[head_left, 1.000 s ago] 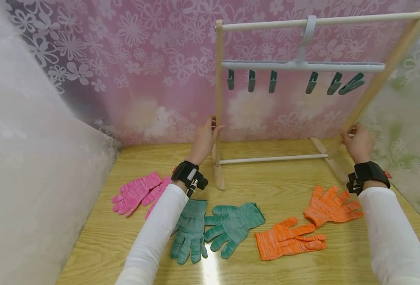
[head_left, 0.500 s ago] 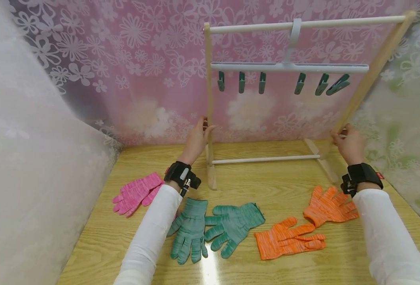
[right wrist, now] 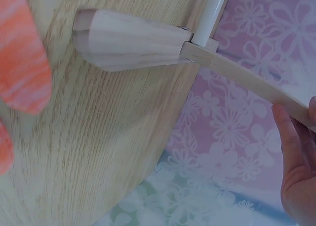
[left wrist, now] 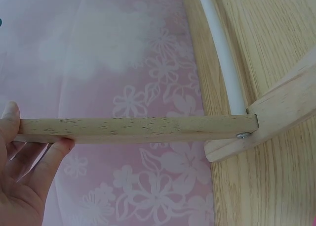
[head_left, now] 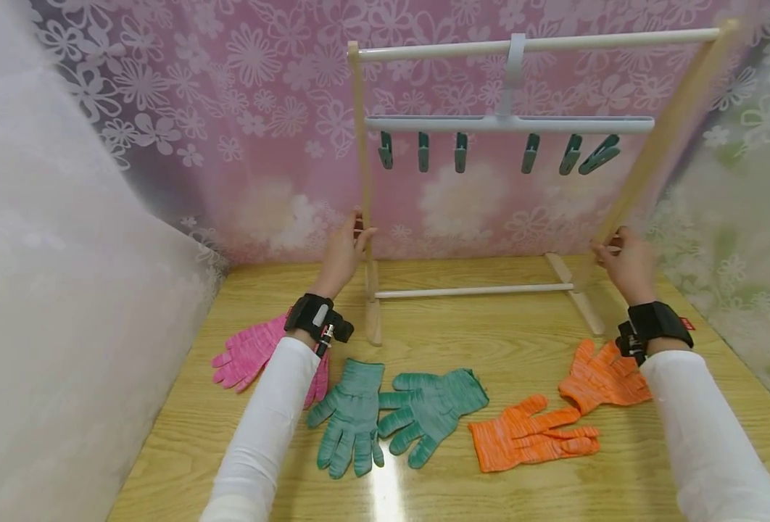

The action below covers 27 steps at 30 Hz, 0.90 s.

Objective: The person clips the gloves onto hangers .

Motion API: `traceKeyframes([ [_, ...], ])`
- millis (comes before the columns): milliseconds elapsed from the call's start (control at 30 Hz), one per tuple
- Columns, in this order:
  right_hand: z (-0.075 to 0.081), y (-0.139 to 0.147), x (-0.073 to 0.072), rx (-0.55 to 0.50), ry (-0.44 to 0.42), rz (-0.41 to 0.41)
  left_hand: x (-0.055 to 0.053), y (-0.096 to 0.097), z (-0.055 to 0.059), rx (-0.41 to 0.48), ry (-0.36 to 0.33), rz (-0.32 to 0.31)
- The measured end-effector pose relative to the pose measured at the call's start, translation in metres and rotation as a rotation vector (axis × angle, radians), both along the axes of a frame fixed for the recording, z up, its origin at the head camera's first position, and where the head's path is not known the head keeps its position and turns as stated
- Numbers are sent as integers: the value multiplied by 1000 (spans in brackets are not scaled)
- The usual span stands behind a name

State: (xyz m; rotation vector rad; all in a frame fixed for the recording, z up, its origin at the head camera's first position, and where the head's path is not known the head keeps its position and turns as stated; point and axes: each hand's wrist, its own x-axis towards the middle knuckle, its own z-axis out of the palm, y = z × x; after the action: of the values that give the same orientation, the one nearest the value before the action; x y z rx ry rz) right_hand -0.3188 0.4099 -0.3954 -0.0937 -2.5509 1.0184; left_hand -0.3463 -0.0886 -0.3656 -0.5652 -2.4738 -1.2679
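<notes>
A wooden drying rack (head_left: pixel 362 145) with white crossbars stands at the back of the table. My left hand (head_left: pixel 341 254) grips its left post low down; the left wrist view shows the thumb and fingers of that hand (left wrist: pixel 29 171) on opposite sides of the wood. On the right post, my right hand (head_left: pixel 628 264) pinches the wood at about the same height. A pale grey hanger (head_left: pixel 509 125) hooks over the top bar. Several dark green clips (head_left: pixel 461 152) dangle from it, the rightmost one tilted.
Pink gloves (head_left: pixel 248 355) lie at the left, partly hidden by my left forearm. Two green gloves (head_left: pixel 352 417) lie at the middle front and two orange gloves (head_left: pixel 531 435) to the right. A flowered curtain (head_left: pixel 280 174) hangs behind the table (head_left: pixel 437 493).
Both hands have moved left, still gripping the posts. The rack, hanger and clips have shifted left with them across the table. The gloves stay where they were.
</notes>
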Motion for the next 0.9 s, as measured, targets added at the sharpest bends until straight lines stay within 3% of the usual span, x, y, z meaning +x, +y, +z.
traceKeyframes([
  [267,0,-9,3,52,25,21,1,-14,0,8,-25,13],
  [433,0,-16,3,16,17,60,4,-22,0,36,-56,12],
  [900,-2,-37,10,40,53,100,11,-49,-4,35,-23,50],
])
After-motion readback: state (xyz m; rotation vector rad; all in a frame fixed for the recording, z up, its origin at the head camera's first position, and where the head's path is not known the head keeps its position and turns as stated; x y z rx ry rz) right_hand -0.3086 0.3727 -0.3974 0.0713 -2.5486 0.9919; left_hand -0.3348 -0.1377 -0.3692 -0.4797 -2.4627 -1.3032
